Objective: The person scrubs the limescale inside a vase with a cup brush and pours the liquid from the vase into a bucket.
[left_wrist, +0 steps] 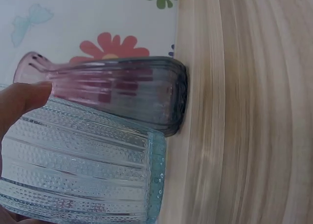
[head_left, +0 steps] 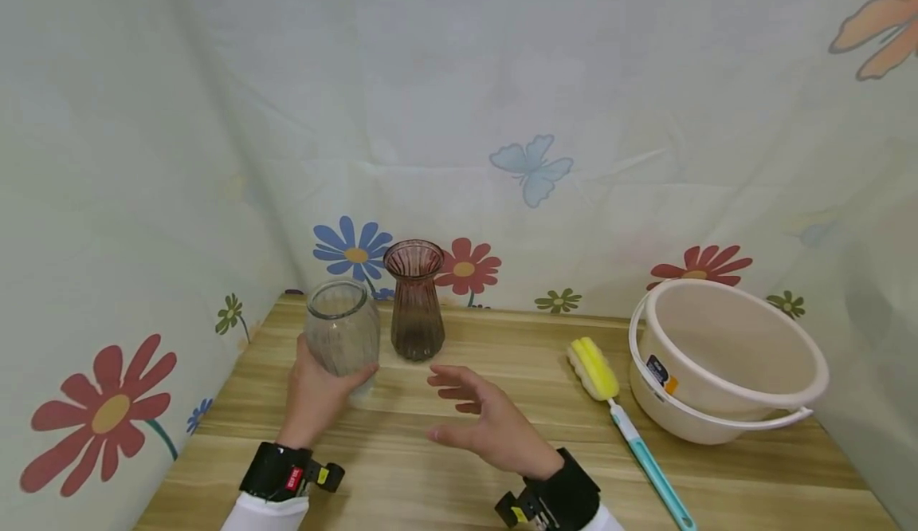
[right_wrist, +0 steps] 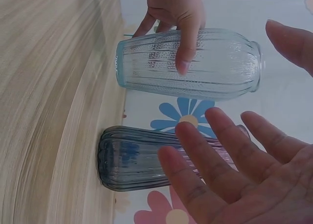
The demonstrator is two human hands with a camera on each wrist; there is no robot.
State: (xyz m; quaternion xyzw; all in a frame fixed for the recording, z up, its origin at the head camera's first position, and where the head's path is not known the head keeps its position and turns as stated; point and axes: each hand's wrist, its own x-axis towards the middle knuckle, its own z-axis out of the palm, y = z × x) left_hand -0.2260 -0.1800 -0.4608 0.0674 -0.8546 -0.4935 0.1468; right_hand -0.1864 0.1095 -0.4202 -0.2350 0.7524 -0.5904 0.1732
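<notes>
My left hand [head_left: 315, 391] grips a clear ribbed glass vase [head_left: 343, 332] low on its side, thumb across the front. The vase stands upright with its mouth up; the left wrist view shows its textured wall [left_wrist: 78, 160] close up. Just right of it a second vase [head_left: 417, 308], pinkish at the flared top and smoky grey below, stands on the table. My right hand [head_left: 491, 419] hovers in front of that vase, fingers spread and holding nothing. In the right wrist view its fingers [right_wrist: 220, 155] overlap the pink-grey vase [right_wrist: 132, 158].
A yellow-and-white sponge brush [head_left: 594, 367] with a turquoise handle lies on the wooden table [head_left: 402, 467] to the right. Beside it stands a cream bucket [head_left: 717, 355] with its handle lowered. Flower-printed cloth [head_left: 430, 76] hangs behind and along the sides.
</notes>
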